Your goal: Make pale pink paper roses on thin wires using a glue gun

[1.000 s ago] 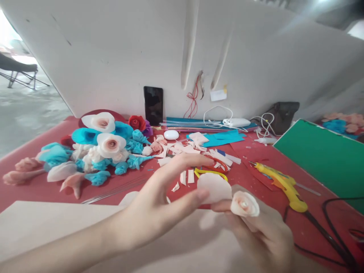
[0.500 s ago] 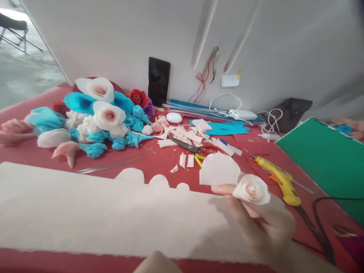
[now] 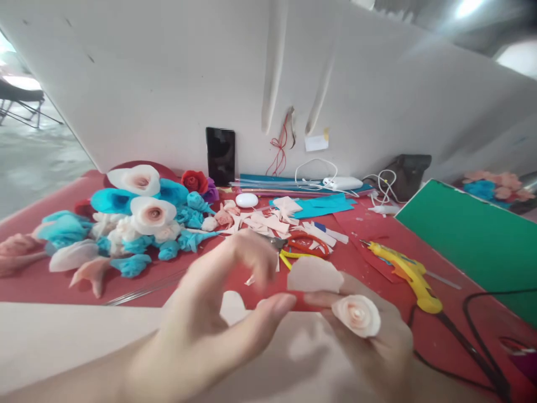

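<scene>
Paper rose [image 3: 357,315] is in the right hand [image 3: 386,347], bloom facing up toward the camera, base hidden by the fingers. Right-hand fingers are closed around it, index stretched out leftward. Pale petal piece [image 3: 315,274] stands just beyond that index, left and far of the bloom, round edge pointing far. Its long axis runs roughly left-right. Can't tell whether its right end is stuck to the rose or only pinched.

Key relation: petal sits to the right of the left hand [image 3: 213,319], slightly far of its thumb tip, with only a small gap. Left hand is nearest the petal's free left end; right hand carries the other end. Left thumb and forefinger are spread in a wide C, nothing visible between them. That hand is motion-blurred.

Around: pale paper sheet [image 3: 62,341] under both hands at the near side of the red table [image 3: 46,290]. Pliers [image 3: 278,242], red and yellow handles, lie just far of the petal. Yellow glue gun [image 3: 413,274] is to the right, nozzle pointing far-left. Finished-looking paper flowers [image 3: 153,214] are heaped far left.
</scene>
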A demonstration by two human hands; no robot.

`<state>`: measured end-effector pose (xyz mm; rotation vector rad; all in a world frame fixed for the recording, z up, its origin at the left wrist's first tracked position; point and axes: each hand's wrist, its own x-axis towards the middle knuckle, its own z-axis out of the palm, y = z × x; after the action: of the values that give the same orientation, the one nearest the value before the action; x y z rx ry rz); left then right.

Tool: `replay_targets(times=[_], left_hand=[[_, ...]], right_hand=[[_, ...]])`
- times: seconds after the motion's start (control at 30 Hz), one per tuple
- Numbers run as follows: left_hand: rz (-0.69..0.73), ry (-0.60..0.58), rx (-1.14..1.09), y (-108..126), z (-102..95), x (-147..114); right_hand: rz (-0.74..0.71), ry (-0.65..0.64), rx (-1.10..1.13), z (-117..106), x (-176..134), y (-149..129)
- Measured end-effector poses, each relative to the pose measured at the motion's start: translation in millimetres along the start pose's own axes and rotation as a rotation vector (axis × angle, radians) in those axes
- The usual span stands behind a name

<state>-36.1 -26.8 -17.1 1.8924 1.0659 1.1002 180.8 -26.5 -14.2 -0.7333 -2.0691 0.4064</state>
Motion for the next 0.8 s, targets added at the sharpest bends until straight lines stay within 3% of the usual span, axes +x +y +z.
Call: replay_targets(times=[0.07, 0.17, 0.27, 0.5, 0.8], left_hand=[[-0.003, 0.013, -0.081, 22.4, -0.4, 9.3], [0.006, -0.119, -0.122, 36.2, 5.9, 14.1], [0.041, -0.132, -0.126, 38.6, 10.5, 12.3], [-0.162, -0.117, -0.200, 45.6, 15.7, 8.4], [-0.202, -0.072, -0.269, 42.9, 15.7, 5.4]], right_hand=[[0.021, -0.027, 0.024, 0.6, 0.0, -0.7], [0.012, -0.025, 0.053, 2.5, 0.2, -3.1], [0.014, -0.036, 0.084, 5.0, 0.9, -6.1], [0.019, -0.105, 0.119, 9.6, 2.5, -5.8], [0.044, -0.108, 0.151, 8.1, 7.4, -10.4]])
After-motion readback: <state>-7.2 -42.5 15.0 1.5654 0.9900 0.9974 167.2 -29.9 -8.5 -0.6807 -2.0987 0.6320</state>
